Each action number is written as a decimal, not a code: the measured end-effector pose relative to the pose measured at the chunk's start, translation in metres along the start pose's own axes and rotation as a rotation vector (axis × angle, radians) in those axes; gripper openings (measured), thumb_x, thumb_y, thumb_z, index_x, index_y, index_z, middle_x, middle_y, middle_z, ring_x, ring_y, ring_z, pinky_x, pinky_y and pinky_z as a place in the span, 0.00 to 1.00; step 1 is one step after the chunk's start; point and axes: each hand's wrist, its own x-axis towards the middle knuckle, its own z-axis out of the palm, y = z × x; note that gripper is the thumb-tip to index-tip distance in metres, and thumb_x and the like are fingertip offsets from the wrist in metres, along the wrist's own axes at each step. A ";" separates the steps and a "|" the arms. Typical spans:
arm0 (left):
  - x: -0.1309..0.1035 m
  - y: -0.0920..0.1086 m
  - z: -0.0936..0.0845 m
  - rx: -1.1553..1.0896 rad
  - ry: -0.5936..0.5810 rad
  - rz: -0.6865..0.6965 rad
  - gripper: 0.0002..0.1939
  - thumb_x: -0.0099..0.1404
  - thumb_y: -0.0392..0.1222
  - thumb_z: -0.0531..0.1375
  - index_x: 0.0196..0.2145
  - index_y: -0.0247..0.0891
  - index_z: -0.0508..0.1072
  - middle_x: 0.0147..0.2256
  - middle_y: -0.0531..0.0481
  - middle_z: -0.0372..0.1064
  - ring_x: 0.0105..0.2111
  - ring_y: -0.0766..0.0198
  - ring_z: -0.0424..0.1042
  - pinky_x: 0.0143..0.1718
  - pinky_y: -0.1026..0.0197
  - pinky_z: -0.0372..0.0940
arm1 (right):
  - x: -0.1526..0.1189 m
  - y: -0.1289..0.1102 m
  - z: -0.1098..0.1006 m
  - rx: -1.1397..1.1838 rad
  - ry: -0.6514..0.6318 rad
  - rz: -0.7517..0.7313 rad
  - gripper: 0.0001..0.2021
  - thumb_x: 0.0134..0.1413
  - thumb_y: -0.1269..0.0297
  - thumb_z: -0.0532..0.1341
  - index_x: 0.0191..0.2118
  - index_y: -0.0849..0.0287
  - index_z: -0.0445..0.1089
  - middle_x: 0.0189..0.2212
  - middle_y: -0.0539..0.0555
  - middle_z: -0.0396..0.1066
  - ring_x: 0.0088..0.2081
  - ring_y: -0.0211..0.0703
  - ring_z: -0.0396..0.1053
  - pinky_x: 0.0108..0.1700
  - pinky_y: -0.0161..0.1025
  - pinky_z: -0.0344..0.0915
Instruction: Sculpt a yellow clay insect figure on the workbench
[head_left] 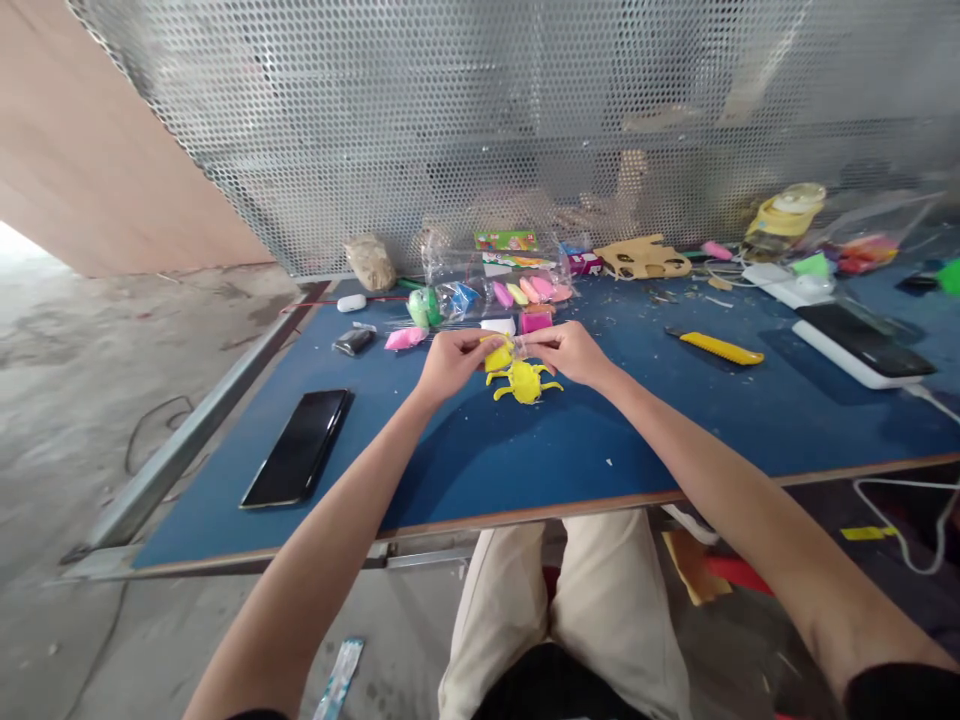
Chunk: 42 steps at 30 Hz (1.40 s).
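Note:
Between my two hands is a small clear packet of yellow modelling clay (pixel 497 357). My left hand (pixel 459 361) pinches its left side, thumb and fingers together. On the other side my right hand (pixel 564 352) grips the packet's clear plastic edge with its fingertips. Just below the hands, a yellow clay figure (pixel 525 383) with a round body and several curved legs lies flat on the blue table (pixel 465 470). Beyond the fingers sit a magenta clay block (pixel 535 322) and a white one (pixel 498 327), partly covered by the hands.
A black phone (pixel 298 448) lies at the left. Pink (pixel 405 338) and black clay packets (pixel 355 340) are nearby. Clear bags of coloured clay (pixel 529 290) line the back by a perforated metal panel (pixel 480 130). A yellow utility knife (pixel 720 348) and a white power bank (pixel 855 350) lie right.

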 end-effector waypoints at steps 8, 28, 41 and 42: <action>0.001 0.000 0.001 -0.146 -0.037 -0.055 0.22 0.55 0.58 0.73 0.37 0.36 0.84 0.36 0.46 0.81 0.33 0.60 0.79 0.35 0.59 0.79 | 0.004 0.003 0.006 0.033 0.156 -0.120 0.18 0.59 0.47 0.66 0.46 0.54 0.83 0.37 0.57 0.83 0.31 0.45 0.75 0.30 0.40 0.66; -0.004 0.007 0.005 -0.057 0.026 0.089 0.25 0.58 0.49 0.73 0.50 0.41 0.71 0.38 0.49 0.81 0.34 0.59 0.82 0.33 0.60 0.78 | 0.009 0.013 -0.003 -0.119 0.212 -0.299 0.13 0.60 0.51 0.68 0.45 0.50 0.83 0.42 0.54 0.83 0.43 0.49 0.78 0.46 0.45 0.71; -0.001 0.007 0.009 -0.215 -0.081 -0.030 0.19 0.60 0.51 0.71 0.43 0.35 0.79 0.39 0.44 0.82 0.36 0.61 0.82 0.43 0.58 0.79 | 0.002 0.007 0.005 -0.020 0.284 -0.213 0.16 0.58 0.50 0.68 0.45 0.55 0.83 0.43 0.55 0.83 0.43 0.53 0.80 0.45 0.46 0.75; -0.001 0.006 0.009 -0.226 -0.082 -0.035 0.19 0.60 0.51 0.71 0.43 0.35 0.79 0.39 0.43 0.82 0.36 0.60 0.82 0.43 0.57 0.79 | 0.002 0.008 0.005 -0.034 0.289 -0.212 0.17 0.58 0.49 0.68 0.45 0.55 0.83 0.41 0.55 0.83 0.40 0.51 0.80 0.42 0.45 0.74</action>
